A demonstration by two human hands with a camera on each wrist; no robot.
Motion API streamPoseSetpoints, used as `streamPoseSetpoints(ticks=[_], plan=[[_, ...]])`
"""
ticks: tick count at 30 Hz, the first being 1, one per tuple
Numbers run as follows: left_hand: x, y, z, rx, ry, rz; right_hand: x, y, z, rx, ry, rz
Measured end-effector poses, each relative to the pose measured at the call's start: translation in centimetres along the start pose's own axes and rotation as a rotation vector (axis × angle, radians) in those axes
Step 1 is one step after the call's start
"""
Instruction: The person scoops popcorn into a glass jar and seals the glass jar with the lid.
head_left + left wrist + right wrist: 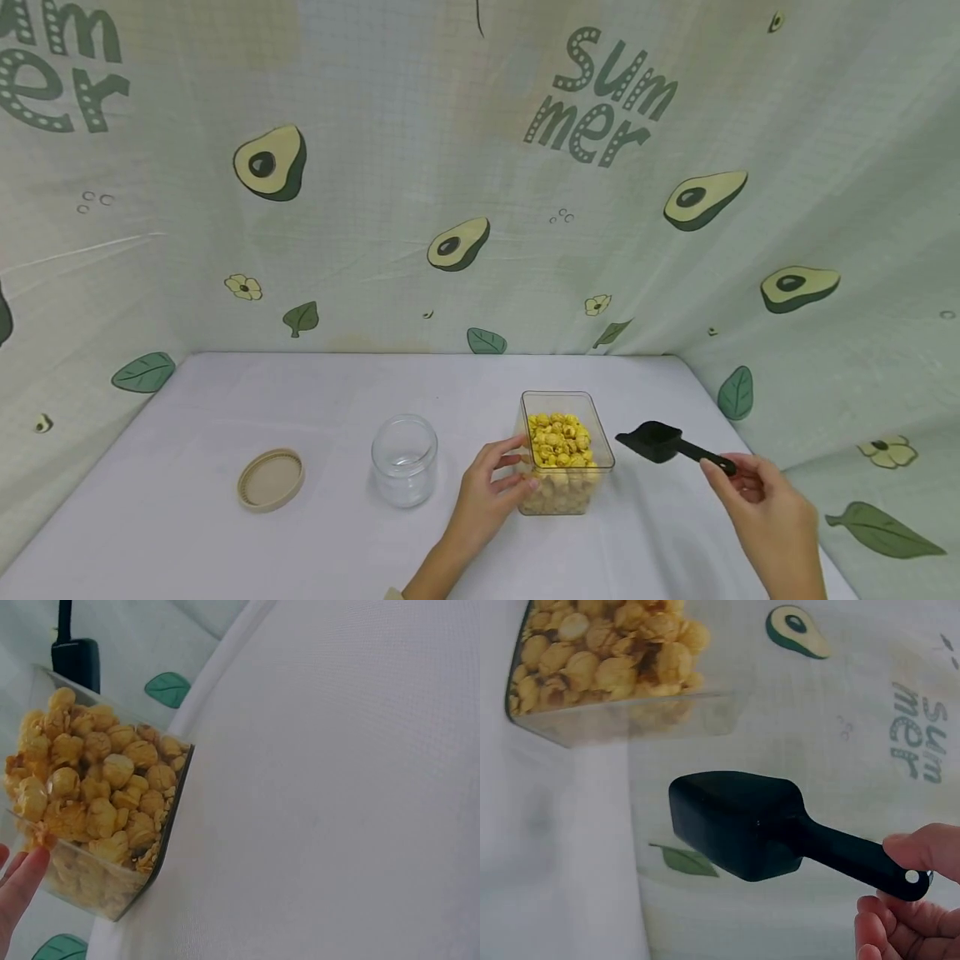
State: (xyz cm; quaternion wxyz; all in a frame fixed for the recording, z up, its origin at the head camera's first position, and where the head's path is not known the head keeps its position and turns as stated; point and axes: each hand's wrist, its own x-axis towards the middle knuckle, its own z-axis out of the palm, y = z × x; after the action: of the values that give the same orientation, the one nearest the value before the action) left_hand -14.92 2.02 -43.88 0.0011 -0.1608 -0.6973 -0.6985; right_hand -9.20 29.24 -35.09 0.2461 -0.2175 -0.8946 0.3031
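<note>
Head view: near right, right hand [772, 510] pinches black plastic scoop [657, 442] by its handle [699, 453]; left hand [489, 487], fingers parted, loosely bent, touches left side of clear rectangular container [557, 495] of yellow popcorn [561, 438], left of scoop.

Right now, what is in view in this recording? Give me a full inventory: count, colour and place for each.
square container: one, clear, on the table right of the jar
popcorn: many pieces, yellow, inside the container
scoop: one, black, right of the container
jar: one, clear, between lid and container
round lid: one, beige, left of the jar
table: one, white, under these things
printed cloth: backdrop, pale with green avocados, leaves and "summer" lettering, behind and beside the table
sleeve edge: one, beige, bottom edge, left forearm
left hand: one, bare, at the container's left side
right hand: one, bare, holding the scoop's handle
</note>
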Motion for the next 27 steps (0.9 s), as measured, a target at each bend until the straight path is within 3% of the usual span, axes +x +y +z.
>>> streamPoseSetpoints(ticks=[8,13,27], plan=[[0.1,-0.2,0.1,-0.009,0.010,0.010,0.4,-2.7,-0.6,0.107,0.129,0.002],[0.2,-0.3,0.0,-0.016,0.009,0.007,0.3,-3.7,-0.1,0.284,0.202,-0.097],[0.3,-0.4,0.0,-0.018,0.004,0.019,-0.4,-5.2,1.1,0.473,0.200,-0.274]])
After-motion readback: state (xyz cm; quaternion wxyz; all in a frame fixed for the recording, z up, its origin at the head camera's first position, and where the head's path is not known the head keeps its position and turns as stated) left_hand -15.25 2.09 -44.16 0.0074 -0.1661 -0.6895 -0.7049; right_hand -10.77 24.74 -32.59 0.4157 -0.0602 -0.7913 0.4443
